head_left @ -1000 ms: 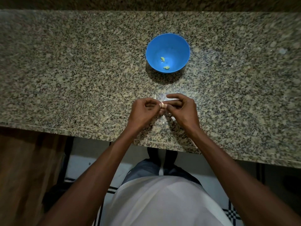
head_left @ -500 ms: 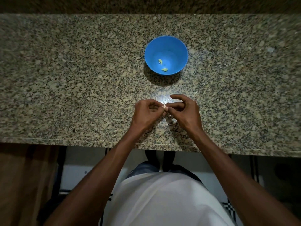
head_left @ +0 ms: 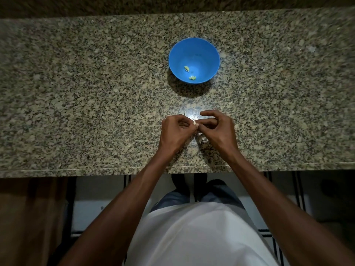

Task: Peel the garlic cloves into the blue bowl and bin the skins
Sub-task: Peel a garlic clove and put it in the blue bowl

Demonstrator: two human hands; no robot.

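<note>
A small pale garlic clove [head_left: 194,123] is pinched between the fingertips of both hands above the granite counter [head_left: 76,93]. My left hand [head_left: 175,133] grips it from the left with curled fingers. My right hand [head_left: 218,129] pinches it from the right, index finger arched over. Most of the clove is hidden by the fingers. The blue bowl [head_left: 207,54] stands on the counter just beyond my hands, with two peeled cloves [head_left: 189,72] lying in its bottom.
The counter's front edge [head_left: 96,169] runs just below my wrists. A few pale scraps [head_left: 200,138], possibly skin, lie on the counter under my hands. A dark wall strip borders the counter's far side. No bin is in view.
The hands stay together on the clove with small finger shifts. The view has tilted slightly, so the counter and bowl sit lower in the frame.
</note>
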